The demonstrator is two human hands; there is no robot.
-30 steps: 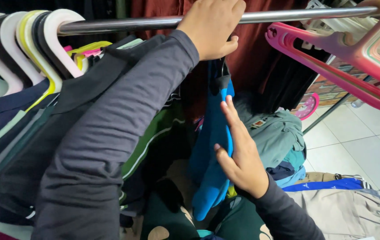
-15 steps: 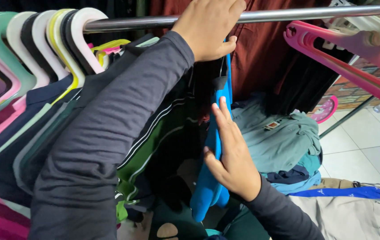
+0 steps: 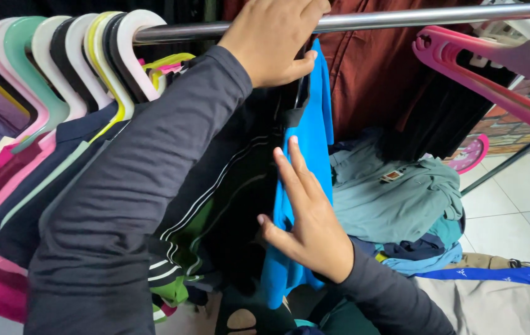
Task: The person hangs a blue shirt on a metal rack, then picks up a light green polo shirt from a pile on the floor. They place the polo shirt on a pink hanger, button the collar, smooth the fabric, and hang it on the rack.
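At the top centre of the frame, the left hand [image 3: 274, 37] is closed over the round silver metal clothes rail [image 3: 401, 18], fingers curled together around the bar and, it seems, over the top of a hanger hidden beneath the palm. Lower, at the middle of the frame, the right hand [image 3: 308, 217] lies flat and open, fingers apart and straight, pressed against the side of the bright blue soft-knit shirt [image 3: 305, 142], clamping nothing. The shirt hangs from the rail just under the left hand and runs down the centre of the frame, its collar folded, its cloth smooth and plain with no print showing. It looks light and limp, likely to slide and fold rather than hold a shape; the surest hold would be at the shoulder or collar near the hanger, or a pinch of the loose side seam. Touching it on the left hangs a black jacket with white and green stripes [image 3: 215, 205]. A row of pastel plastic hangers [image 3: 60, 74] fills the upper left, a pink plastic hanger [image 3: 482, 80] the upper right. A heap of grey-green and blue clothes [image 3: 401, 198] lies at lower right.
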